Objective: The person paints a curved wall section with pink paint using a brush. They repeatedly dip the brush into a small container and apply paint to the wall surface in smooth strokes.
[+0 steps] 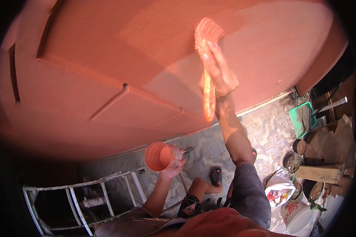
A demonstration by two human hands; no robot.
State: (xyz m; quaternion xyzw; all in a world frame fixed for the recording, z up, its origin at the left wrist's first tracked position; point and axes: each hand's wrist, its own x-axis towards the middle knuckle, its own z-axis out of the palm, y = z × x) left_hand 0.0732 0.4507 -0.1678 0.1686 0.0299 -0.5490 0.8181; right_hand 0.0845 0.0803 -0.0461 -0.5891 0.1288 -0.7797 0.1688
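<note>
My right hand (221,69) grips a wide paintbrush (209,86) around its neck, the handle hanging down toward me. Reddish-orange paint covers the brush, and its bristles lie against the wall (169,38). A darker coat of terracotta colour shows above and left of the brush; paler pink wall shows below and right. Lower down, my left hand (175,164) holds a paint-smeared plastic cup (154,157) with orange paint inside, its mouth tilted toward the camera. The left fingers wrap around the cup's right side and bottom.
A metal ladder (72,201) lies or leans at lower left. Patterned tiles (264,127) cover the floor. At right are a green dustpan (296,118), plant pots (299,146), a wooden block (320,173), a white bag (280,185) with things inside and a white bucket (296,214). Pipes (111,102) run along the wall.
</note>
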